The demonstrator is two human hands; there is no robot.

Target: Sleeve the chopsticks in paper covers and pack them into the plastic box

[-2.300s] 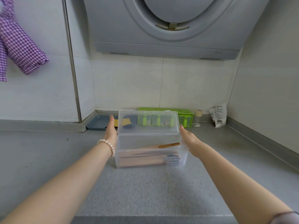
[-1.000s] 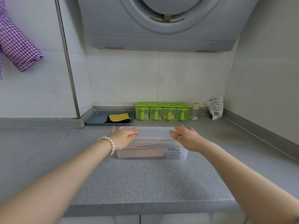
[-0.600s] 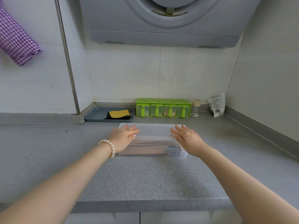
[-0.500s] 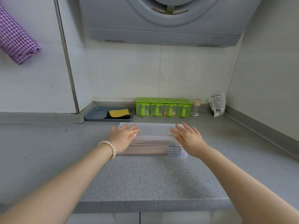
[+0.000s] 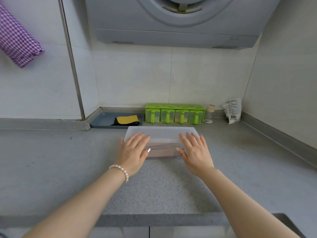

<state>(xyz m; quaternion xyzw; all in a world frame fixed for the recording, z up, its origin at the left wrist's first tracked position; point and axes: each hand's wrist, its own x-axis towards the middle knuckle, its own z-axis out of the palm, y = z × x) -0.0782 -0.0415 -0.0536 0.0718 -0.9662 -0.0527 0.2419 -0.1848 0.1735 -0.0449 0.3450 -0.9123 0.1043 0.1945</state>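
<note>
Left hand (image 5: 133, 154) and right hand (image 5: 195, 152) are laid flat, fingers straight, on the closed lid of the plastic box (image 5: 162, 137), mid-frame on the grey counter (image 5: 154, 186). Sleeved chopsticks (image 5: 163, 151) are seen through its front wall. A green spice rack (image 5: 175, 114) is placed behind it.
</note>
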